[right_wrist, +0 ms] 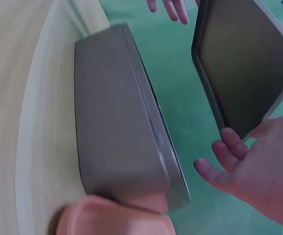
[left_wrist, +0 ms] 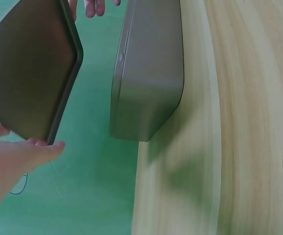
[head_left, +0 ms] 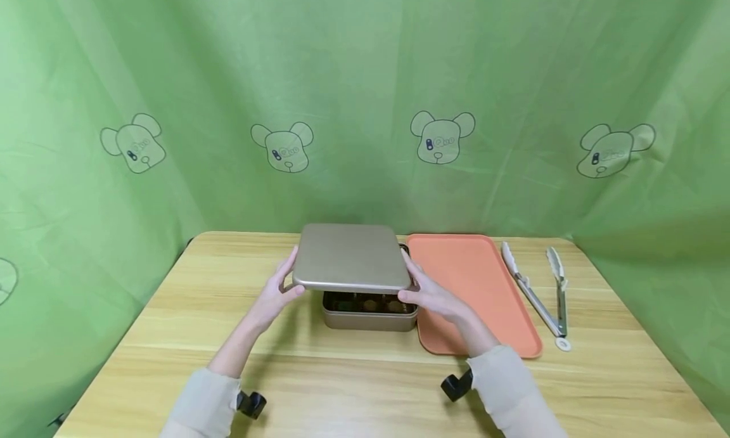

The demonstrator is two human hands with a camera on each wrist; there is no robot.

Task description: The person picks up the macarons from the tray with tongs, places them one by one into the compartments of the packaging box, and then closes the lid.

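A brownish-grey rectangular lid (head_left: 350, 257) is held in the air above a matching box (head_left: 371, 322), its underside showing in the left wrist view as a dark rimmed face (left_wrist: 29, 63). My left hand (head_left: 277, 293) grips the lid's left edge, and my right hand (head_left: 433, 292) holds the right edge. Both wrist views show a gap between the lid and the box. Inside the box, several small roundish items (head_left: 371, 305) are dimly visible through the front opening; the lid hides the rest.
A coral-orange tray (head_left: 473, 267) lies on the wooden table (head_left: 228, 260) just right of the box. Farther right, metal tongs (head_left: 536, 298) with pale tips lie spread apart. A green curtain (head_left: 353, 57) with bear-head drawings hangs behind the table and along its sides.
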